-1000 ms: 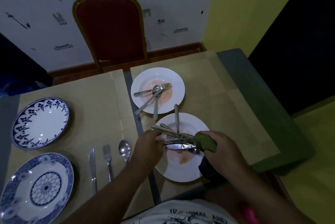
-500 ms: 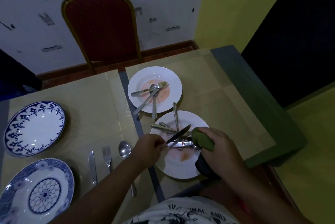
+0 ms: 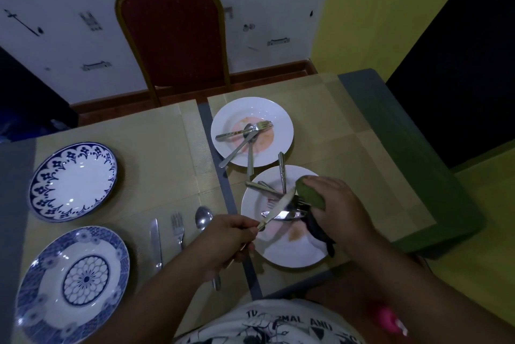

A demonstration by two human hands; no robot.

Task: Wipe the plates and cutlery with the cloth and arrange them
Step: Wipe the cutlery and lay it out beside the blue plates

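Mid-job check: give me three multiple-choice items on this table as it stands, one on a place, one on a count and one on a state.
1. Where is the green cloth?
A. in the right hand, over the near white plate
B. draped on the red chair
C. on the floor

2. How many plates carry a blue pattern?
A. one
B. two
C. four

3. What state is the near white plate in?
A. wiped spotless
B. stained, with cutlery on it
C. turned upside down

Answers:
1 A: the right hand grips the green cloth above that plate's far edge.
2 B: the far blue-patterned plate and the near blue-patterned plate lie at the left.
3 B: an orange smear shows below the silver knife, which the left hand holds by its handle.
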